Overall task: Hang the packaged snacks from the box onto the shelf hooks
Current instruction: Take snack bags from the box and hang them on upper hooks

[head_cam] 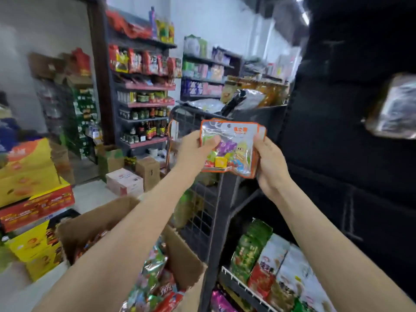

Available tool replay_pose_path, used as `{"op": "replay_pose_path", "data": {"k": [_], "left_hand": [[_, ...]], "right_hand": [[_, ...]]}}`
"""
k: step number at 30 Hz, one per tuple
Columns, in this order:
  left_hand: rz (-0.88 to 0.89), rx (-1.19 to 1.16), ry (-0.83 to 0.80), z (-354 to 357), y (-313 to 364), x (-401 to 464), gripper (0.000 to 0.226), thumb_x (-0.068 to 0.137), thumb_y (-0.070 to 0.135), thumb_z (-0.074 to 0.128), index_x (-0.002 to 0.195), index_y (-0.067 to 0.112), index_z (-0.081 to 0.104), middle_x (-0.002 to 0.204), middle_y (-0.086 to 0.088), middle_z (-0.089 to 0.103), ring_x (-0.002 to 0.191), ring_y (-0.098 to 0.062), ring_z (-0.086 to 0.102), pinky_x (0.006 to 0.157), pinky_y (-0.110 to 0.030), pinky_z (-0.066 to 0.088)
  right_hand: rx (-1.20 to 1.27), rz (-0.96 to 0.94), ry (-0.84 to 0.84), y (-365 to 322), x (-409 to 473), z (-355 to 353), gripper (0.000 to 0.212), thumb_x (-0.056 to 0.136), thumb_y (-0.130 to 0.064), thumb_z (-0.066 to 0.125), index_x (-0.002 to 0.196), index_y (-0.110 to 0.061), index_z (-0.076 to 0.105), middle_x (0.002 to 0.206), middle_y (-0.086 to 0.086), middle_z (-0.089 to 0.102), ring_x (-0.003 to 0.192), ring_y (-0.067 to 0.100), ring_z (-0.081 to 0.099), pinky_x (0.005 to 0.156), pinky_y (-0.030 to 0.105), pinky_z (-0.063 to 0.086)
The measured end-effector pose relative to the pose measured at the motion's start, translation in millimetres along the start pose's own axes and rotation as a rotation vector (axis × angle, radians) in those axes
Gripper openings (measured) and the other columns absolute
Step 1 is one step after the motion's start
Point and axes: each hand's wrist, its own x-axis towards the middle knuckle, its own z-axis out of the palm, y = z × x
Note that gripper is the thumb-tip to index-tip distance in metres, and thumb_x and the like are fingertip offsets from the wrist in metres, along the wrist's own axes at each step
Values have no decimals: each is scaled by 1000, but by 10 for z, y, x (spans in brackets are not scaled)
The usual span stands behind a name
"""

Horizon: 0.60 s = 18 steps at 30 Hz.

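Note:
A small stack of orange-edged clear snack packets [234, 145] is held up in front of me between both hands. My left hand [193, 152] grips the stack's left side, thumb across the front. My right hand [267, 163] grips its right edge, fingers curled behind. Below my arms stands an open cardboard box [184, 255] with several more colourful snack packets [155, 278] inside. To the right rises the black shelf panel [337, 136]; its hooks are not discernible in the blur. One packaged item [396, 106] hangs on it at the far right.
A black wire-mesh end rack [202, 212] stands just behind the box. Bagged snacks [270, 262] fill the lower shelf at the right. Stacked yellow and red cartons [31, 194] sit at the left. Stocked shelves [141, 91] and floor boxes [126, 179] line the aisle beyond.

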Motion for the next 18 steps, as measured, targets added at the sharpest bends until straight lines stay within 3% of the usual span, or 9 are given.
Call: {"op": "replay_pose_path", "data": {"k": [2,5,7,10,11,12,14,18], "left_hand": [[49,-60,-7,310,197,42,9,90,18,61,91,12,68,92,-9,71,80,-14,62,79,-39,52],[102,-129,-16,749,520,23,8,90,15,62,94,16,68,92,0,72,82,-10,67,77,-33,55],[129,-139,-13,1027,708,-7,6,90,18,62,92,21,66,95,0,71,89,-17,68,82,-41,56],[165,-143,-11,1429,919,-69,3,89,24,62,88,27,62,92,2,70,90,-20,67,83,-48,54],[180,-133,-21,1567,977,-103,1,88,26,62,89,27,62,93,3,70,90,-18,67,84,-48,54],[199,-128,-35,1710,1031,-144,4,88,26,62,91,24,62,94,4,70,90,-16,67,84,-47,54],[242,-117,-50,1982,1154,-257,9,89,26,61,95,20,61,97,4,69,91,-14,66,83,-44,54],[307,-126,-61,2403,1355,-461,10,90,23,60,98,18,60,98,2,67,89,-12,65,78,-41,56]], "right_hand": [[-49,-46,53,-328,-74,-262,25,101,-27,42,101,-20,66,96,1,74,82,19,71,68,42,59],[-152,-166,191,-787,-221,-692,27,102,-22,41,95,-21,67,95,2,74,86,23,71,78,51,56],[-265,-308,329,-1063,-354,-977,25,102,-20,41,100,-20,66,99,-1,73,93,19,69,89,47,54],[-569,-547,504,-1379,-594,-1394,34,101,-10,40,130,-23,51,128,-19,53,120,6,51,106,25,39],[-655,-610,536,-1461,-685,-1521,40,100,-6,39,134,-26,46,126,-30,48,117,2,50,103,20,39],[-716,-650,572,-1531,-768,-1641,41,99,-4,40,132,-28,47,116,-35,49,102,-1,55,94,16,43],[-787,-677,665,-1649,-914,-1872,34,99,-5,40,120,-25,58,94,-23,59,67,-2,50,74,17,48],[-767,-658,814,-1860,-1131,-2233,32,98,-5,38,105,-17,67,80,-15,61,46,-1,41,55,9,40]]}}
